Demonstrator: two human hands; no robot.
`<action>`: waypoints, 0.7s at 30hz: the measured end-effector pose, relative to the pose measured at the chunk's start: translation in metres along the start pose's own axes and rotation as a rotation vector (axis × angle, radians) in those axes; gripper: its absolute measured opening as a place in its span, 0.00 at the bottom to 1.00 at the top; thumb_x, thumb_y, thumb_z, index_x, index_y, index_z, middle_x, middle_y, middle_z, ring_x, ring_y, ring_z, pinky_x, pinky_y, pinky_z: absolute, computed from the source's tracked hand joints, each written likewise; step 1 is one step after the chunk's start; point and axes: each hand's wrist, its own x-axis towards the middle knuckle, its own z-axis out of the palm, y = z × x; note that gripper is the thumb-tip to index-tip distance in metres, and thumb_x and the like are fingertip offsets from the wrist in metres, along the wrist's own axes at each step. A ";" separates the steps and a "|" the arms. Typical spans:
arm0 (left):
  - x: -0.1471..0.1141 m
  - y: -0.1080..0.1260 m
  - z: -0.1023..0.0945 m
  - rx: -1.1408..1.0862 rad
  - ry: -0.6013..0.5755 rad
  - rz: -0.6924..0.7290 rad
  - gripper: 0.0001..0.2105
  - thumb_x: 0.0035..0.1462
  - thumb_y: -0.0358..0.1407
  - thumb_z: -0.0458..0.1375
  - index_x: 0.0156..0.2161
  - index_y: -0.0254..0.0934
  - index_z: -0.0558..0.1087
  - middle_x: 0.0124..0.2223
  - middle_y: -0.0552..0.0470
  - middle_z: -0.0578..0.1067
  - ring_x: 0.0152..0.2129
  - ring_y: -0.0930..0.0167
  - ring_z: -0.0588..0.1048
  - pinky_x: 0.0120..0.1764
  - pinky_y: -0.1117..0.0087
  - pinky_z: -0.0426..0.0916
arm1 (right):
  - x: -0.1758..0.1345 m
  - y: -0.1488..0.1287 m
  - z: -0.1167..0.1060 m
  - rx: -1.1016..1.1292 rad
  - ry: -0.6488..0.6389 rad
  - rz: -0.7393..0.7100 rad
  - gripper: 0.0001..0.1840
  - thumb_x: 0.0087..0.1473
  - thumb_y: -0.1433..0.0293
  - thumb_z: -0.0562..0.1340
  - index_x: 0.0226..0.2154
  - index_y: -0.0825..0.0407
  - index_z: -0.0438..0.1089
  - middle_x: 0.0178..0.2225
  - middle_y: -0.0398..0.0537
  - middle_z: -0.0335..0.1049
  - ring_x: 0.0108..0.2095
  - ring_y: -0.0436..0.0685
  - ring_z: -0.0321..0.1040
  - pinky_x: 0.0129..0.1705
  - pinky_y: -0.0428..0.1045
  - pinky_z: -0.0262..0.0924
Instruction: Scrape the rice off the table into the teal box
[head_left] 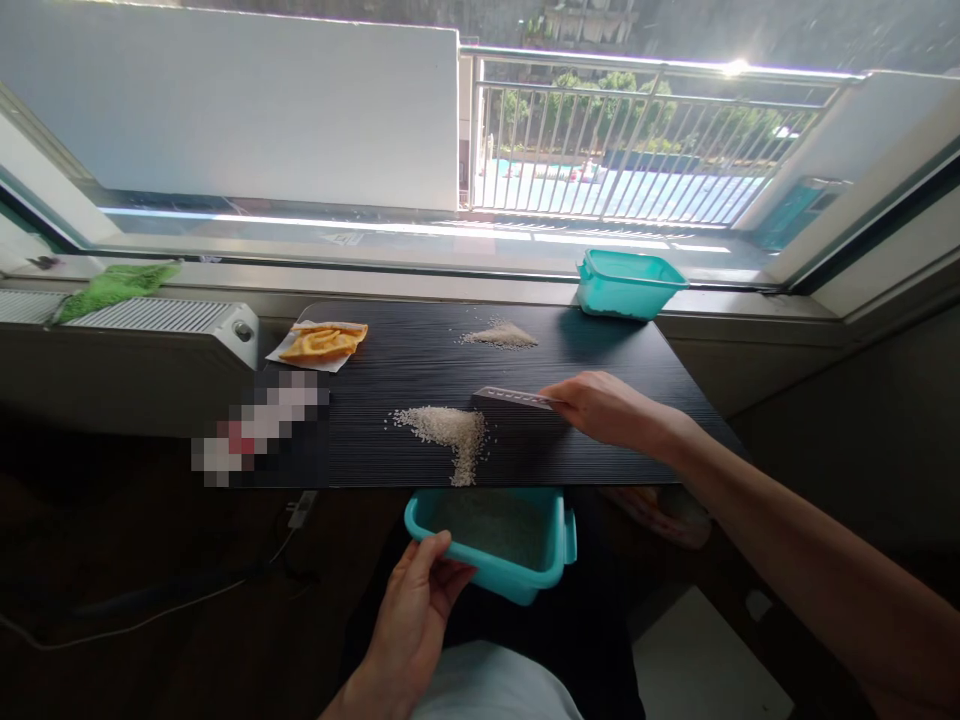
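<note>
My left hand (420, 600) grips the near rim of a turquoise plastic tub (480, 565), thumb over the edge. The tub sits just below the table's front edge, its inside in shadow. Between the thumb and fingers of my right hand (600, 405) is a thin, flat, light-coloured scraper-like piece (516, 398) with a row of slots, held just above the tabletop or touching it; I cannot tell which. To its left lies a pile of white rice grains (442, 425), with a strip reaching the front edge above the tub. A second, finer-looking heap of pale grains (501, 335) lies farther back.
Another turquoise tub (630, 285) stands at the table's back right corner. A yellow-orange cloth or packet on white paper (322, 343) lies at the back left of the dark table (405, 375). A radiator (172, 310) bearing a green cloth (116, 288) is left, under the window.
</note>
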 end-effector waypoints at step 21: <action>0.006 0.004 -0.004 -0.005 0.002 -0.007 0.08 0.56 0.21 0.56 0.30 0.34 0.70 0.24 0.53 0.77 0.20 0.74 0.76 0.29 0.71 0.76 | -0.056 -0.028 -0.004 0.198 -0.051 -0.095 0.14 0.61 0.73 0.51 0.29 0.50 0.70 0.26 0.43 0.71 0.26 0.50 0.63 0.29 0.45 0.49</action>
